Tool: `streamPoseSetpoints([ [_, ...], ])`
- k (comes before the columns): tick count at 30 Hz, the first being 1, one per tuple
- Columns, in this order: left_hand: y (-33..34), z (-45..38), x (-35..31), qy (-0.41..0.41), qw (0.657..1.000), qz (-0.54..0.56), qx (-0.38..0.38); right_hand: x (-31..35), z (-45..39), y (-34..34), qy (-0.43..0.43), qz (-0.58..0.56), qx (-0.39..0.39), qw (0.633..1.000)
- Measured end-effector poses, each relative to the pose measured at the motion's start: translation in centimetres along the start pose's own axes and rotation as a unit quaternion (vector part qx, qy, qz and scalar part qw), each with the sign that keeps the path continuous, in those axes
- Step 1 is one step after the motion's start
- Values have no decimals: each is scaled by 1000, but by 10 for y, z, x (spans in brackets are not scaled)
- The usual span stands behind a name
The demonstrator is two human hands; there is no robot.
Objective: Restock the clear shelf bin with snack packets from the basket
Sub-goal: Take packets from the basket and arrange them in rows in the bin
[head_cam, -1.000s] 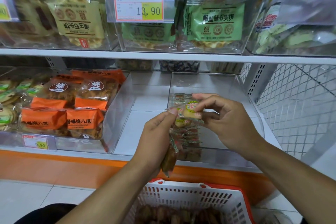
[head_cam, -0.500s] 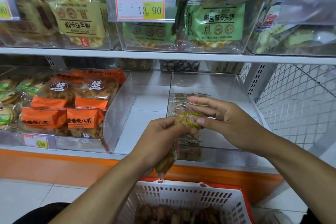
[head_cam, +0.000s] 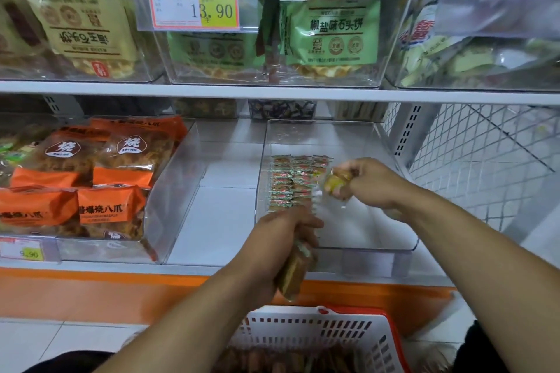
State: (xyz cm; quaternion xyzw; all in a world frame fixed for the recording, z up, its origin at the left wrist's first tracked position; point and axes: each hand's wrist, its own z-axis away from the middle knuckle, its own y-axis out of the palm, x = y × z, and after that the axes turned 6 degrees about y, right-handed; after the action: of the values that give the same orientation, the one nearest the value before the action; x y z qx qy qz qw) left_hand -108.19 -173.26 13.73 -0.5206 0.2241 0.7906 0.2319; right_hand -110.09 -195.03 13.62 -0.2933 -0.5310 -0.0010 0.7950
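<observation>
A small yellow snack packet (head_cam: 335,183) is pinched in the curled fingers of the right hand (head_cam: 368,180), held over the clear shelf bin (head_cam: 391,247) on the lower shelf. A stack of packets (head_cam: 294,271) is gripped in the left hand (head_cam: 280,247), positioned just in front of the bin's front wall. The 2 hands are held apart. Rows of packets (head_cam: 291,182) are seen lying along the bin's left side. The white basket (head_cam: 327,331) with a red rim is located below the hands; brown packets are visible inside it, blurred. Orange snack bags (head_cam: 106,209) are stored in the neighbouring bin, well left.
</observation>
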Motion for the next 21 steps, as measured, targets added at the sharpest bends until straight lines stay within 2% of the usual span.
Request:
streamPoseSetpoints([
  [2,7,-3,-2,-61,993,96,13,-9,-26,7,66,-70,-39,995],
  [5,10,-10,-4,-127,965,226,42,-21,-57,18,129,-88,-82,984],
  [8,11,-16,-7,-136,941,306,50,-27,-82,26,145,-111,-115,976],
  [12,9,-25,-9,-81,946,311,42,-31,-106,33,160,-194,-127,959],
  [16,5,-31,-7,-34,959,282,4,-39,-108,37,167,-80,-177,967],
  [21,6,-30,-7,-16,971,238,-6,-41,-108,35,149,15,-140,979],
])
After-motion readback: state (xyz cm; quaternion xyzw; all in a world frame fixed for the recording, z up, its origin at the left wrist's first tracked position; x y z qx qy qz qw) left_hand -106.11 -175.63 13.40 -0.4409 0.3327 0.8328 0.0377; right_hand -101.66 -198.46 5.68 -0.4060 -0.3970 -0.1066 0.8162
